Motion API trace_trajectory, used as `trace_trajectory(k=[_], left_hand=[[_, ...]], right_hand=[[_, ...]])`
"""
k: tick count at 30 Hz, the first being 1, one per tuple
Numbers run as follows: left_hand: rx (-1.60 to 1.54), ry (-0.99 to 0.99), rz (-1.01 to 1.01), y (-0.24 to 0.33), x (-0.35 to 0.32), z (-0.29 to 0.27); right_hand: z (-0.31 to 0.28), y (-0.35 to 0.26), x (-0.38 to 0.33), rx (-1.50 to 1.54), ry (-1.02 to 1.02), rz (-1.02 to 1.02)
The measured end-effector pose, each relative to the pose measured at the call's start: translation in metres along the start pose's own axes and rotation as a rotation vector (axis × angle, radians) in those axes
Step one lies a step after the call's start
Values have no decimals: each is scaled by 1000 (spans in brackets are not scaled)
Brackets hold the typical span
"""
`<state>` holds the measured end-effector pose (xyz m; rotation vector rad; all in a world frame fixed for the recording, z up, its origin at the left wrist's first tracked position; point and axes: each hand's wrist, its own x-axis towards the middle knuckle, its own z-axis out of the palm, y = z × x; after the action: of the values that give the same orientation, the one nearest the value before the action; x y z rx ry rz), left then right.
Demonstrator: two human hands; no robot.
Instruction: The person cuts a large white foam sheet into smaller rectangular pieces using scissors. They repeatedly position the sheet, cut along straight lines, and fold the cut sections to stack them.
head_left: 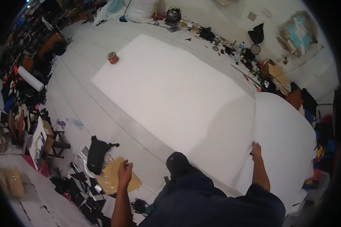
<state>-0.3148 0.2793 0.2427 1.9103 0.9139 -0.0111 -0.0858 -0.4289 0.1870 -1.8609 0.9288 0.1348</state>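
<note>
A large white foam-like sheet (170,87) lies flat on the tiled floor, running away from me. At its right end, a second white piece (284,136) bulges up and curves, perhaps the rest of a roll; where the two join is unclear. My right hand (256,148) is closed at the near edge of this curved piece, pinching it. Something small and dark shows beside those fingers, too small to name. My left hand (125,174) hangs in the air with fingers loosely apart, holding nothing, over a brown paper piece (117,176). A tin can (112,58) stands by the sheet's far-left edge.
A black bag (97,154) and scattered scraps lie at the lower left. A small stool (58,145) and a plastic bottle (75,122) are further left. Clutter lines the left side and the wall, with a fan (173,16) and a white sack (141,10) at the back.
</note>
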Motion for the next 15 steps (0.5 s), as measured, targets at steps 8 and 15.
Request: trace_trajectory(k=[8, 15], left_hand=[[70, 140, 62, -44, 235, -174], [704, -128, -490, -281, 154, -292]], right_hand=[[223, -170, 0, 56, -108, -139], [437, -296, 8, -167, -41, -141]])
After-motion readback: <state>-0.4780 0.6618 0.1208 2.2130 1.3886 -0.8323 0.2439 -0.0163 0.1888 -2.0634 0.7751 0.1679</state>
